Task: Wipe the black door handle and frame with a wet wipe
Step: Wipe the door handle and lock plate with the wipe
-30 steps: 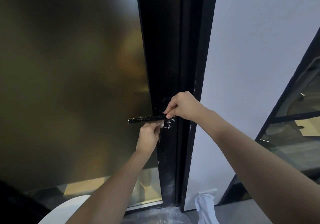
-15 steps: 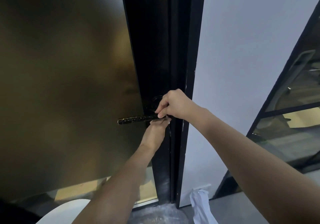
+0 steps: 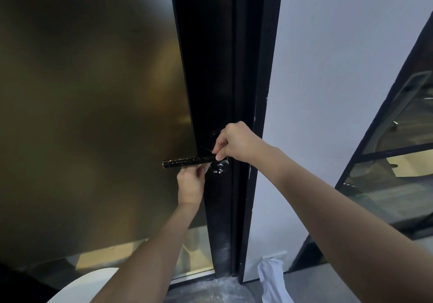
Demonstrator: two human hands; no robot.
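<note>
Between both hands the handle [image 3: 185, 162] seems mid-wipe: right hand [image 3: 236, 143] pinches its inner end, left hand [image 3: 191, 182] beneath has an unclear grip, and the frame [image 3: 243, 80] looks undone.

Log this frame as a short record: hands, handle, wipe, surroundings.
left hand: under the door handle, holding a pale scrap, likely the wet wipe, against it
right hand: pinches the handle's base end
door frame: black, upright, beside frosted glass
floor: crumpled white bag by the wall
</note>
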